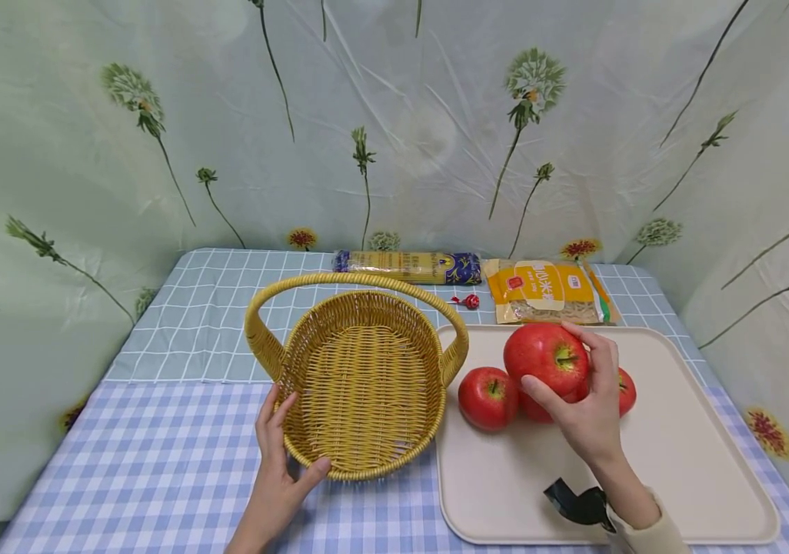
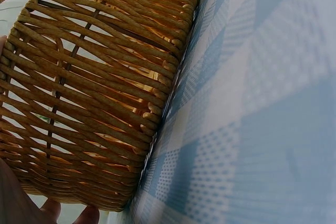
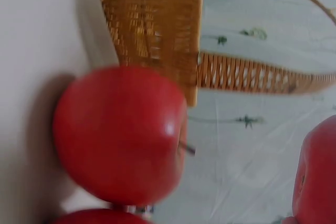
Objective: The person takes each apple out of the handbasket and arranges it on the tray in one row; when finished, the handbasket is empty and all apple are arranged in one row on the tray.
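A large red apple (image 1: 544, 355) is between the thumb and fingers of my right hand (image 1: 591, 408), above the other apples. Beneath it sits another apple, mostly hidden. One apple (image 1: 487, 398) stands to the left on the beige tray (image 1: 699, 477), and another (image 1: 626, 392) peeks out right of my hand. In the right wrist view the held apple (image 3: 319, 174) shows at the right edge. My left hand (image 1: 280, 462) holds the near left side of a yellow wicker basket (image 1: 367, 392), its thumb by the rim. The basket's woven wall (image 2: 94, 93) fills much of the left wrist view.
Behind the basket lie a long noodle packet (image 1: 404, 267), a small red wrapped lollipop (image 1: 469, 302) and an orange-and-clear food bag (image 1: 547, 291). The basket's tall handle (image 1: 360, 282) arches over it, close to the tray's left edge. A floral curtain (image 1: 429, 138) hangs behind the table.
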A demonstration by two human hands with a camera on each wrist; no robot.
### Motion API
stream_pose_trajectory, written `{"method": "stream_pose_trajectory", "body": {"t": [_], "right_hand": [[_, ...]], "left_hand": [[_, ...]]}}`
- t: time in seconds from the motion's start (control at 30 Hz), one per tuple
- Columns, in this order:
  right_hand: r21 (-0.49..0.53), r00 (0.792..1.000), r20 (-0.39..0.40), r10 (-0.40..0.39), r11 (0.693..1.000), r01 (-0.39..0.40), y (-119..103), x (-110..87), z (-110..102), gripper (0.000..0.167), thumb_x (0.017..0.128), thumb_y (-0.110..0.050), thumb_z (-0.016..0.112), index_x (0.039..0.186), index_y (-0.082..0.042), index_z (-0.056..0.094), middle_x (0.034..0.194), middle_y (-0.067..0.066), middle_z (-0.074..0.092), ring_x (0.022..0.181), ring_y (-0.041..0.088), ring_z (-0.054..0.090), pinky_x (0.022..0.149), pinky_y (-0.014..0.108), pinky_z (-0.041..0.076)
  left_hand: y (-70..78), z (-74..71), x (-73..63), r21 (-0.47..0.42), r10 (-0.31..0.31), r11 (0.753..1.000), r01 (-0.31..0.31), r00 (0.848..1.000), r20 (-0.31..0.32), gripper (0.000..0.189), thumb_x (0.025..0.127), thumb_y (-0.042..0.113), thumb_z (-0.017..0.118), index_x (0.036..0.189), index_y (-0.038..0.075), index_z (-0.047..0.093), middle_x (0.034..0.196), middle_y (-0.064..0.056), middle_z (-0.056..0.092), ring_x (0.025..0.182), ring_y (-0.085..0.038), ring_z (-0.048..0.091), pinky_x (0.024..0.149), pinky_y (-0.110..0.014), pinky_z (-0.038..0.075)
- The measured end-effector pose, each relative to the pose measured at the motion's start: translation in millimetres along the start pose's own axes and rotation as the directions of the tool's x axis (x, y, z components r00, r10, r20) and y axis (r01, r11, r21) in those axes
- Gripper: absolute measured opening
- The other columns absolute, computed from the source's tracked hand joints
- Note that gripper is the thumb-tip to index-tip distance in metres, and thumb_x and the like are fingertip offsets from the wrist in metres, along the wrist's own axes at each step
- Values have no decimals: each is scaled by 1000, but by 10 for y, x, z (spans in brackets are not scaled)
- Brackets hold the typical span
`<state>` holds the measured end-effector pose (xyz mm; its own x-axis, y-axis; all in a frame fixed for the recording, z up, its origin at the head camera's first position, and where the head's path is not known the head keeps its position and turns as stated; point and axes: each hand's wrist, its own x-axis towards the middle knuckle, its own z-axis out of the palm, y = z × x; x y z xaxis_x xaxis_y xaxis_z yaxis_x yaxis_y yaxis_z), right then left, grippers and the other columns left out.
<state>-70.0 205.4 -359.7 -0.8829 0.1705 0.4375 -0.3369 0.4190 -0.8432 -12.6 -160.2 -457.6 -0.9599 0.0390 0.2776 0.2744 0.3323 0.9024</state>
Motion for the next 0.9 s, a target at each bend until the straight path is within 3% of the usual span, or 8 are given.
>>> {"method": "stream_pose_trajectory", "body": {"t": [0.3, 0.57, 0.7, 0.9], "right_hand": [[-17, 991, -114, 71, 997, -74, 180, 96, -227, 74, 74, 7, 72, 139, -12, 42, 128, -13, 41, 120, 14, 37, 77, 12, 44], [-48, 975, -194, 108, 992, -120, 373, 156, -449, 73, 77, 2, 72, 140, -17, 41, 133, -6, 41, 119, 14, 40, 76, 11, 44], [-82, 958, -240, 160, 979, -184, 465, 184, -567, 72, 80, -2, 72, 141, -21, 38, 135, -5, 40, 120, 13, 39, 77, 12, 44], [-78, 914, -304, 269, 949, -306, 597, 220, -733, 70, 84, -9, 71, 142, -26, 35, 136, -7, 39, 120, 10, 38, 78, 13, 45]], "left_hand": [[-6, 1, -9, 4, 2, 1000, -2, 1000, -3, 91, 78, 5, 71, 151, 13, 17, 155, 0, -12, 139, -27, -9, 93, -76, 12], [-13, 1, -9, 11, 4, 1000, -4, 1000, -6, 91, 78, 5, 72, 151, 13, 17, 155, 2, -12, 139, -27, -8, 93, -75, 13], [-21, 2, -9, 11, 7, 1000, -7, 1000, -6, 91, 78, 5, 72, 151, 13, 17, 155, 2, -12, 140, -27, -8, 94, -74, 14], [-12, 5, -5, 10, 6, 1000, -6, 1000, -3, 92, 78, 5, 72, 151, 12, 17, 155, 2, -11, 139, -31, -5, 95, -71, 16]]}}
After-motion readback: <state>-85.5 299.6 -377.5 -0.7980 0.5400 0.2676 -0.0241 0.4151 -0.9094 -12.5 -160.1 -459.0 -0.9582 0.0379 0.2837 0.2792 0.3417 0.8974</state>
